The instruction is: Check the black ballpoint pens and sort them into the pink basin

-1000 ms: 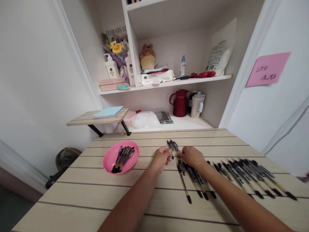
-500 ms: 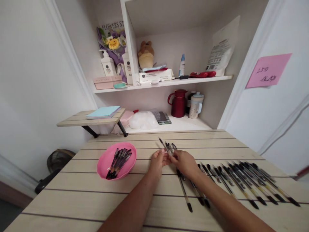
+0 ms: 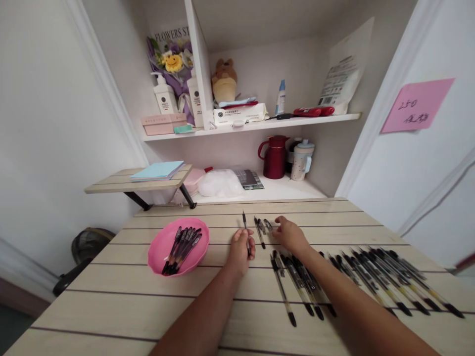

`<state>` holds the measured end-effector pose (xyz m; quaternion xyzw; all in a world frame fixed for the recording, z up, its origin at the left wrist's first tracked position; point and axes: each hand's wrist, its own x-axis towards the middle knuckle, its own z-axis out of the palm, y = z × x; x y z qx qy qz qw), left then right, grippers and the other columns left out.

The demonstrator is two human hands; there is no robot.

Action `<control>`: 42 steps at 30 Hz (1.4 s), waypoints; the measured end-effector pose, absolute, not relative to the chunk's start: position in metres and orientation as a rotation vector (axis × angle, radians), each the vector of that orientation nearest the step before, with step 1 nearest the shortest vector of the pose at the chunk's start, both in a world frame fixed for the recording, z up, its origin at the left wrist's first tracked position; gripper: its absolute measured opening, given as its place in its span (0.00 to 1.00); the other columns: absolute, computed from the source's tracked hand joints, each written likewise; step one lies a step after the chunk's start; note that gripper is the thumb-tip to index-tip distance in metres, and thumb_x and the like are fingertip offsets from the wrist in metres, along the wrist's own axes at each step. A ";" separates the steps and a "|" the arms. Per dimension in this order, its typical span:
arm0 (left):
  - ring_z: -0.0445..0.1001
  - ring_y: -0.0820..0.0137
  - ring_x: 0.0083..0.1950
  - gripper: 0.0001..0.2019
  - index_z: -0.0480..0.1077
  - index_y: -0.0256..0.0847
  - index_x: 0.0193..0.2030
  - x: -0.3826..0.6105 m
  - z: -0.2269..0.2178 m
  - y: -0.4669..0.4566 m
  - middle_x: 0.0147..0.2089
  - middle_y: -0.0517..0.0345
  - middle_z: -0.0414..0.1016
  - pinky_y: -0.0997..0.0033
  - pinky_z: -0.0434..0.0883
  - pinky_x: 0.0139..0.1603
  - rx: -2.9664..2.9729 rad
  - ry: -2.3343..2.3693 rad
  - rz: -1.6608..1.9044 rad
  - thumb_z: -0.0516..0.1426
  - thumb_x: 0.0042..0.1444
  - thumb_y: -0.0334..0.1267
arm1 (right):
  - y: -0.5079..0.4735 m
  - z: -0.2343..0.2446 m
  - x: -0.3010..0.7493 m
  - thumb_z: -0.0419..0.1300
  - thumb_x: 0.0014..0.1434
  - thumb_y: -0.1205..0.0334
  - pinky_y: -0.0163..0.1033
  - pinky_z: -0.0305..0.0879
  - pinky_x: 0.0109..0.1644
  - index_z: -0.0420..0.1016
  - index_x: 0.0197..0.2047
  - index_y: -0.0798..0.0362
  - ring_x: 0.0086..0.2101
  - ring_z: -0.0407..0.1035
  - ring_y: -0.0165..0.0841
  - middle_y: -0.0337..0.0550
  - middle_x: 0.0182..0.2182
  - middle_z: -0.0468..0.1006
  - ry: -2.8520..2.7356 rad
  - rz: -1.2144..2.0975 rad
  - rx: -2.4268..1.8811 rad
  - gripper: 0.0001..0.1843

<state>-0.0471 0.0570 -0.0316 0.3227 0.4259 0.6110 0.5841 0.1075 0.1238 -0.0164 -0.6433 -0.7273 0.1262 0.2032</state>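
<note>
My left hand (image 3: 241, 247) is closed on a black pen (image 3: 245, 225) whose tip points away from me, just above the wooden table (image 3: 129, 296). My right hand (image 3: 290, 235) rests on the table a little to the right, fingers bent over the far ends of two pens (image 3: 260, 228). A long row of black pens (image 3: 371, 277) lies side by side from my right hand to the table's right edge. To the left of my left hand a pink bowl (image 3: 159, 247) holds several black pens (image 3: 183, 244).
Behind the table stand a red jug (image 3: 275, 157), a white cup (image 3: 302, 159) and a plastic bag (image 3: 219, 184). A small raised shelf (image 3: 137, 184) carries a blue notebook. A pink note (image 3: 415, 106) sticks on the right wall. A fan (image 3: 91, 241) stands on the floor, left.
My left hand has taken one pen from the bunch and drawn it left, away from my right hand. My right hand has moved slightly right, onto the remaining pens.
</note>
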 end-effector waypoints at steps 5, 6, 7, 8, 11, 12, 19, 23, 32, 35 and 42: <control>0.52 0.84 0.12 0.16 0.61 0.39 0.35 -0.047 -0.034 0.057 0.18 0.68 0.61 0.82 0.43 0.13 0.813 1.033 1.399 0.52 0.49 0.51 | 0.123 -0.021 0.089 0.54 0.50 0.67 0.36 0.56 0.37 0.61 0.50 0.59 0.39 0.69 0.38 0.53 0.38 0.75 -2.058 0.347 -1.855 0.22; 0.52 0.84 0.12 0.17 0.61 0.39 0.35 -0.047 -0.033 0.056 0.18 0.68 0.61 0.82 0.43 0.13 0.826 1.038 1.392 0.52 0.49 0.51 | 0.123 -0.021 0.089 0.53 0.51 0.69 0.36 0.56 0.37 0.61 0.50 0.59 0.39 0.69 0.38 0.53 0.37 0.75 -2.055 0.352 -1.860 0.21; 0.52 0.84 0.12 0.17 0.61 0.39 0.35 -0.047 -0.033 0.056 0.18 0.68 0.61 0.82 0.43 0.13 0.839 1.041 1.384 0.52 0.48 0.52 | 0.122 -0.020 0.090 0.52 0.51 0.71 0.36 0.56 0.38 0.62 0.50 0.59 0.39 0.69 0.38 0.54 0.36 0.75 -2.050 0.358 -1.863 0.21; 0.52 0.84 0.12 0.17 0.61 0.39 0.35 -0.047 -0.033 0.056 0.18 0.68 0.61 0.82 0.42 0.13 0.853 1.042 1.375 0.52 0.48 0.52 | 0.121 -0.019 0.093 0.51 0.51 0.72 0.36 0.57 0.38 0.62 0.49 0.60 0.39 0.69 0.37 0.54 0.35 0.76 -2.045 0.364 -1.861 0.20; 0.50 0.84 0.11 0.17 0.61 0.38 0.34 -0.046 -0.032 0.055 0.18 0.68 0.61 0.81 0.42 0.13 0.900 1.035 1.341 0.52 0.49 0.52 | 0.115 -0.016 0.107 0.51 0.50 0.74 0.37 0.58 0.38 0.66 0.45 0.60 0.38 0.69 0.38 0.55 0.34 0.76 -2.021 0.380 -1.847 0.18; 0.49 0.84 0.11 0.16 0.62 0.38 0.34 -0.046 -0.031 0.054 0.18 0.68 0.61 0.81 0.41 0.13 0.914 1.029 1.328 0.52 0.49 0.51 | 0.112 -0.015 0.113 0.51 0.49 0.73 0.37 0.58 0.39 0.68 0.44 0.59 0.37 0.69 0.38 0.54 0.34 0.76 -2.020 0.376 -1.843 0.17; 0.49 0.82 0.14 0.12 0.66 0.36 0.32 -0.039 -0.040 0.053 0.15 0.67 0.59 0.79 0.46 0.17 1.245 1.050 1.133 0.51 0.52 0.44 | 0.088 -0.008 0.143 0.60 0.45 0.56 0.32 0.57 0.22 0.72 0.33 0.56 0.21 0.64 0.27 0.43 0.27 0.75 -1.244 1.076 -1.238 0.14; 0.51 0.80 0.17 0.12 0.67 0.35 0.33 -0.039 -0.042 0.053 0.16 0.65 0.61 0.78 0.50 0.20 1.366 1.074 1.089 0.50 0.52 0.43 | 0.081 -0.002 0.144 0.66 0.38 0.53 0.30 0.51 0.19 0.72 0.33 0.56 0.19 0.58 0.22 0.43 0.28 0.75 -0.991 1.254 -1.049 0.20; 0.56 0.78 0.20 0.13 0.69 0.36 0.32 -0.039 -0.038 0.048 0.17 0.64 0.62 0.78 0.53 0.23 1.460 1.093 1.056 0.50 0.52 0.44 | 0.081 0.002 0.140 0.66 0.37 0.52 0.29 0.49 0.19 0.72 0.32 0.55 0.19 0.58 0.22 0.38 0.25 0.72 -1.043 1.277 -1.021 0.20; 0.57 0.78 0.20 0.14 0.69 0.36 0.32 -0.038 -0.036 0.047 0.17 0.64 0.62 0.77 0.54 0.23 1.459 1.103 1.049 0.51 0.52 0.45 | 0.081 0.001 0.139 0.66 0.37 0.51 0.29 0.48 0.18 0.72 0.32 0.55 0.18 0.58 0.23 0.38 0.24 0.71 -1.057 1.276 -1.031 0.20; 0.58 0.78 0.20 0.13 0.69 0.36 0.32 -0.039 -0.034 0.046 0.17 0.64 0.62 0.78 0.55 0.23 1.509 1.090 1.027 0.50 0.53 0.43 | 0.078 0.001 0.134 0.66 0.38 0.53 0.29 0.47 0.18 0.72 0.31 0.55 0.18 0.57 0.22 0.36 0.22 0.70 -1.100 1.312 -1.035 0.18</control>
